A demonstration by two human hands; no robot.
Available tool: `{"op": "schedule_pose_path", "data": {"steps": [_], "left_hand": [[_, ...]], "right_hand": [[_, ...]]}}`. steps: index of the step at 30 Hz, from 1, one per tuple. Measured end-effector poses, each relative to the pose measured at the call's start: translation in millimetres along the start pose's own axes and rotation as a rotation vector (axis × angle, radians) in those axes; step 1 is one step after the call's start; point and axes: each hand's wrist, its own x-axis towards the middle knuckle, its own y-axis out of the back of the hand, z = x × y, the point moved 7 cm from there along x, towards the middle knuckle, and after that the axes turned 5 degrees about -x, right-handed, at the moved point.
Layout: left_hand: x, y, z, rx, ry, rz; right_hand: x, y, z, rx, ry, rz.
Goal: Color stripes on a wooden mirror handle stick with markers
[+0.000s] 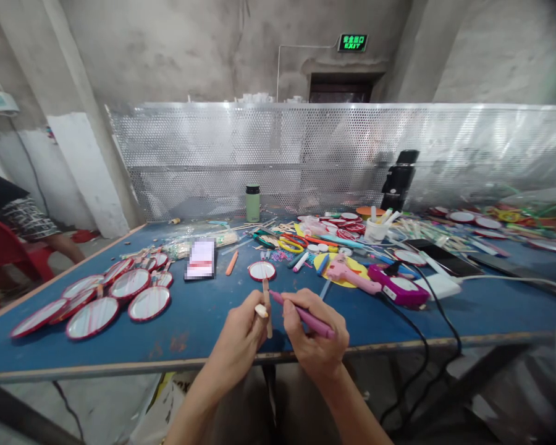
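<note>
My left hand is closed around a wooden craft stick near the table's front edge. The stick's far end meets the lower rim of a small round red-rimmed disc; whether they are joined I cannot tell. A short pale piece with a whitish end also pokes out of this hand. In my right hand is a pinkish-purple marker, gripped like a pen, its tip close beside the stick. An orange marker-like piece lies left of the disc.
Several red-rimmed discs lie piled at left, near a phone. A pink glue gun rests on a yellow disc, beside a purple box with cables. Behind stand a green bottle, a black flask and a perforated metal screen.
</note>
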Motion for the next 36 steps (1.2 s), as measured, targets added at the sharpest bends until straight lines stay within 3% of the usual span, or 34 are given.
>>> {"op": "schedule_pose_path", "data": {"steps": [36], "left_hand": [[0.0, 0.3, -2.7, -0.029, 0.021, 0.018]], "right_hand": [[0.9, 2.0, -1.6, -0.012, -0.010, 0.017]]}}
